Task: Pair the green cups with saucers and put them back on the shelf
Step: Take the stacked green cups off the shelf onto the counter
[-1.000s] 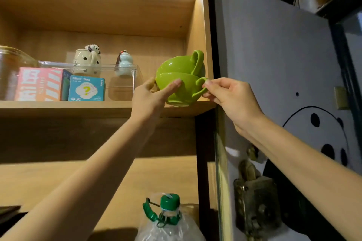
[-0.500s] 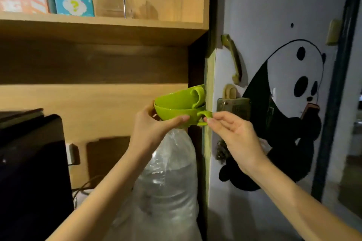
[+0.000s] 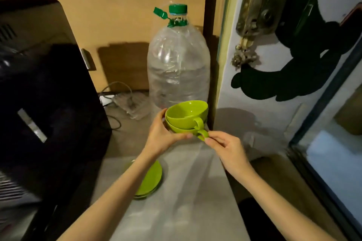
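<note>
Two green cups (image 3: 187, 116) sit one inside the other, and both hands hold them up in the air above the bench (image 3: 186, 191). The left hand (image 3: 163, 139) wraps around the left side of the stack, with its thumb near the rim and its fingers curled under the bottom cup. The right hand (image 3: 223, 146) pinches the handle of the bottom cup between its thumb and fingertips. Both handles point to the right, toward that hand. The top cup is open side up and looks empty inside.

Green saucers (image 3: 150, 180) lie flat in a stack on the bench, lower down and a bit to the left of the cups. The left arm passes over part of them, so I cannot tell how many there are.

A big clear bottle (image 3: 178, 68) with a green cap stands upright behind the cups, close to the wooden back wall. A large black box (image 3: 39, 94) fills the left side of the bench. Some wires (image 3: 117, 92) lie between the box and the bottle. On the right is a white door (image 3: 254, 113) with a black panda picture and a metal lock (image 3: 258, 8).
</note>
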Motion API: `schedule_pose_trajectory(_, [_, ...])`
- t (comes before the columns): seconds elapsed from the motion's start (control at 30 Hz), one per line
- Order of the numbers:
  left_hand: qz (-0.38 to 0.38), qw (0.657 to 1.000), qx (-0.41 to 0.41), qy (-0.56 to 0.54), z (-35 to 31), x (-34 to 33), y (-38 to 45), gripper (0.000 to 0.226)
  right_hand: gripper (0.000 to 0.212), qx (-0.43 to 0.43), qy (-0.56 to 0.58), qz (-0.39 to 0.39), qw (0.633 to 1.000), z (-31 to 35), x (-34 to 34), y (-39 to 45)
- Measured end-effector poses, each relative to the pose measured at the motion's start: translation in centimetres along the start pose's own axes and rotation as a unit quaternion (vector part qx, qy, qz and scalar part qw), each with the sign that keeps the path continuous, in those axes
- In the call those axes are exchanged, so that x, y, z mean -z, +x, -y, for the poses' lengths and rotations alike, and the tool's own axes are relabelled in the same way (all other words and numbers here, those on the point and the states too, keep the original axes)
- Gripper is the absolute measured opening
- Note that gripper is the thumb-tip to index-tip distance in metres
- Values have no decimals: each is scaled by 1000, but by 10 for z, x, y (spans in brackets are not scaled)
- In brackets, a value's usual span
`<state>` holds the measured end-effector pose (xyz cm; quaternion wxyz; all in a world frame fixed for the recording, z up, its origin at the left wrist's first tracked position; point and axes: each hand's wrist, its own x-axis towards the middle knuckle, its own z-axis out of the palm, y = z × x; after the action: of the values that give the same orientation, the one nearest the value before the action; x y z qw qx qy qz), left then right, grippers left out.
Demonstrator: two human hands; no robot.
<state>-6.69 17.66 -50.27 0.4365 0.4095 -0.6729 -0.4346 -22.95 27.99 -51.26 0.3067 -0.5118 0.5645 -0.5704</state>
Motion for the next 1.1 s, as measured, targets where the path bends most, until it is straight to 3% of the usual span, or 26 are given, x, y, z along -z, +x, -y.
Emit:
schedule_pose_trajectory(0.2, [10, 997, 74, 33, 64, -12, -36, 106, 16, 10, -175, -2, 985, -64, -15, -37])
schedule_pose_trajectory(0.47, [0, 990, 101, 103, 94, -23, -66, 102, 16, 21, -293, 47, 955, -106, -17, -57])
schedule_pose_trajectory(0.93, [22, 983, 131, 125, 109, -33, -70, 107, 22, -15, -260, 60, 964, -120, -16, -65])
schedule_pose_trajectory(1.1, [36, 983, 129, 126, 109, -32, -71, 107, 25, -61, -259, 113, 957, -118, -8, -59])
